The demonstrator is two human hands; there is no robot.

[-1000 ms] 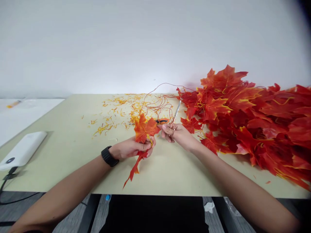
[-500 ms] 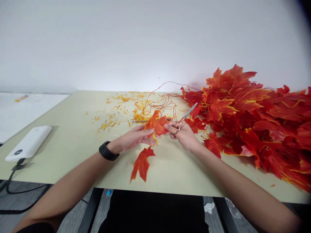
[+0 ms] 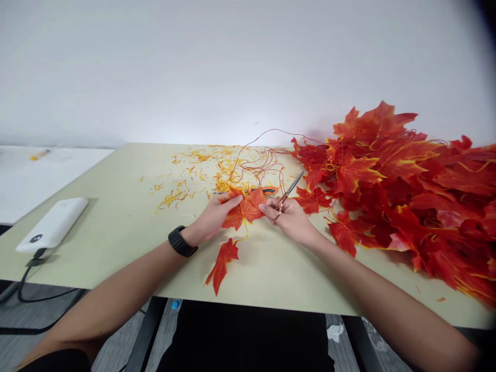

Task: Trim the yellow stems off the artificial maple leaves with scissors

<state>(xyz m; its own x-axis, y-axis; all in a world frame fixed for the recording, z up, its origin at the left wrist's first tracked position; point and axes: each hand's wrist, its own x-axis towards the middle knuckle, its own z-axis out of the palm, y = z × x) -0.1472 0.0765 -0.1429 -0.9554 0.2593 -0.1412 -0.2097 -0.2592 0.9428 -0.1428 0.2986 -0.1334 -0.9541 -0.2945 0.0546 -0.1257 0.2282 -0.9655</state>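
Left hand (image 3: pixel 209 218) has shifted up from the stem to pinch the leaf (image 3: pixel 250 208), now spread between both hands above the table (image 3: pixel 135 248), right hand (image 3: pixel 294 222) fingers closed on its other edge and holding scissors (image 3: pixel 293 187).

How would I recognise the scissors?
Find the heap of red maple leaves on the table. Left of it, the right hand holds the scissors. Their silver blades and coppery handles differ from the orange-and-black tool nearby.
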